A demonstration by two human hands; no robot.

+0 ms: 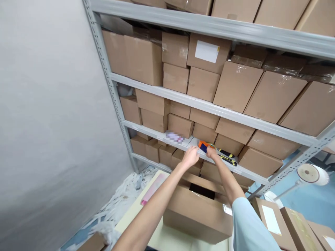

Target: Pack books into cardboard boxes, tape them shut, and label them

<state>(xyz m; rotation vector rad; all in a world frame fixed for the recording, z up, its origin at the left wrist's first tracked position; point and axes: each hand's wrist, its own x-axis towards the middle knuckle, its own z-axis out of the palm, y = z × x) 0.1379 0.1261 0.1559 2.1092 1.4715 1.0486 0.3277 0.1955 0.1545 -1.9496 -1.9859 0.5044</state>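
Both my arms reach up to a grey metal shelf (157,134) packed with cardboard boxes. My right hand (211,152) is closed round an orange and blue tape dispenser (202,145) that rests on the shelf's edge. My left hand (190,156) sits just left of it, fingers curled against the shelf edge, and I cannot make out anything in it. A yellow and black utility knife (227,156) lies on the shelf just right of the dispenser. Below my arms an open cardboard box (196,212) stands on a pale table (136,209).
A white wall (52,104) closes in on the left. Shredded white paper (117,205) is heaped on the floor by the shelf's foot. More cardboard boxes (288,223) and a white roll on a stand (312,173) are at the lower right. A pink sheet (154,188) lies on the table.
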